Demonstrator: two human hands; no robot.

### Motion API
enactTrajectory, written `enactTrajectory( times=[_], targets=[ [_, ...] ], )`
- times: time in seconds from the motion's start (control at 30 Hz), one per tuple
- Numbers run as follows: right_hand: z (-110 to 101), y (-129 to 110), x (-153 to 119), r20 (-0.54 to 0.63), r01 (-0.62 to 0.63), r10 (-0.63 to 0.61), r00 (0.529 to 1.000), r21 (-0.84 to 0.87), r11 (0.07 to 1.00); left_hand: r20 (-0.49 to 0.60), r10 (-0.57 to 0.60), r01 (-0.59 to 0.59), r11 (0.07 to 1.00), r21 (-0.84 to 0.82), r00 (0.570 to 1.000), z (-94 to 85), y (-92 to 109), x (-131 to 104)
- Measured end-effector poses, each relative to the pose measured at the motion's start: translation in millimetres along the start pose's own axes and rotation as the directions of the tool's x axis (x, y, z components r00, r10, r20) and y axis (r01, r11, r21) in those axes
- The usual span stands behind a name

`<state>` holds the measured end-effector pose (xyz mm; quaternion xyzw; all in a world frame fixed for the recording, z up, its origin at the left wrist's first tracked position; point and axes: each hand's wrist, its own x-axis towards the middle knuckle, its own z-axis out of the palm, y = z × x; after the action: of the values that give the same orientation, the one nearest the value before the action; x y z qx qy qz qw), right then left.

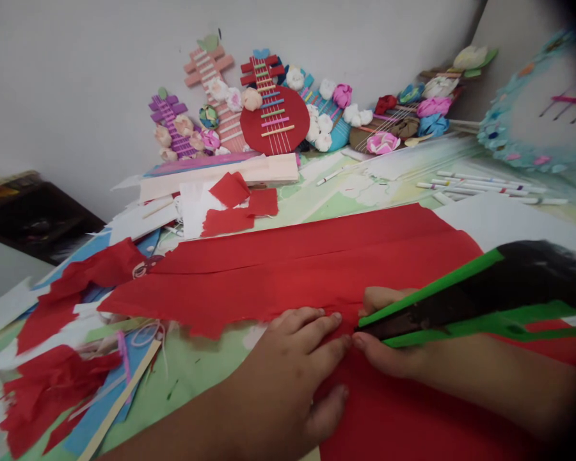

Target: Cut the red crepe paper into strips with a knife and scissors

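A large sheet of red crepe paper (288, 269) lies across the table, its near left edge ragged. My left hand (288, 358) rests on this paper with fingers stretched out and thumb apart. Close beside its fingertips, my right hand (393, 357) has thumb and finger closed around the narrow end of a black tapering tool with green edges (451, 301). The tool widens toward the right, and its exact kind is unclear. It covers much of that hand. More red paper spreads beneath both hands toward the front edge.
Torn red scraps (60, 390), a wooden strip (120, 400) and string lie at left. Small red pieces (230, 189) sit behind the sheet. Several white markers (484, 186) lie at right. Decorated instrument-shaped crafts (276, 118) lean on the wall; a blue-rimmed craft (492, 137) stands right.
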<state>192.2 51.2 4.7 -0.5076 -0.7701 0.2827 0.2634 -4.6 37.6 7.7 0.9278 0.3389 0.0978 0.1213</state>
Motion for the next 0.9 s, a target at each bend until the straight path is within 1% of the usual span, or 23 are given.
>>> enactTrajectory(
  times=[0.1, 0.2, 0.27, 0.4, 0.63, 0.7, 0.77, 0.83, 0.9],
  targets=[
    [-1.6, -0.5, -0.7, 0.034, 0.03, -0.033, 0.999, 0.091, 0.995, -0.009, 0.004, -0.004, 1.0, -0.002, 1.0, 0.1, -0.1, -0.5],
    [-4.6, -2.2, -0.2, 0.053, 0.006, -0.018, 0.998, 0.211, 0.977, -0.012, 0.002, -0.002, 1.0, 0.003, 1.0, 0.2, -0.7, -1.2],
    [-6.1, -2.8, 0.1, 0.082, -0.009, -0.011, 0.997, 0.239, 0.971, -0.013, 0.0, 0.0, 1.0, 0.002, 1.0, 0.1, -0.9, -1.2],
    [-8.1, -3.7, 0.2, 0.148, -0.02, -0.008, 0.989, 0.186, 0.982, -0.011, 0.003, -0.004, 1.0, -0.003, 1.0, -0.4, -0.3, -0.1],
    [-7.4, -5.4, 0.9, 0.102, -0.003, -0.011, 0.995, 0.14, 0.99, -0.001, 0.002, -0.002, 1.0, -0.003, 1.0, -0.7, -0.2, 0.2],
    [-5.2, -4.6, 0.5, 0.048, 0.021, -0.026, 0.998, 0.09, 0.996, 0.005, -0.008, 0.008, 1.0, -0.01, 1.0, -0.9, -0.5, 0.2],
    [-3.6, -4.1, 0.5, 0.023, 0.039, -0.039, 0.999, -0.004, 0.999, 0.015, -0.014, 0.014, 1.0, -0.017, 1.0, -1.3, -0.4, 0.4],
    [-3.5, -4.6, 1.3, 0.031, 0.051, -0.049, 0.998, -0.076, 0.996, 0.02, -0.016, 0.016, 1.0, -0.02, 1.0, -1.8, 0.1, 0.7],
    [-4.9, -5.8, 2.5, 0.065, 0.07, -0.066, 0.996, -0.051, 0.996, 0.013, -0.014, 0.015, 1.0, -0.022, 1.0, -1.9, 0.9, 0.8]
  ],
)
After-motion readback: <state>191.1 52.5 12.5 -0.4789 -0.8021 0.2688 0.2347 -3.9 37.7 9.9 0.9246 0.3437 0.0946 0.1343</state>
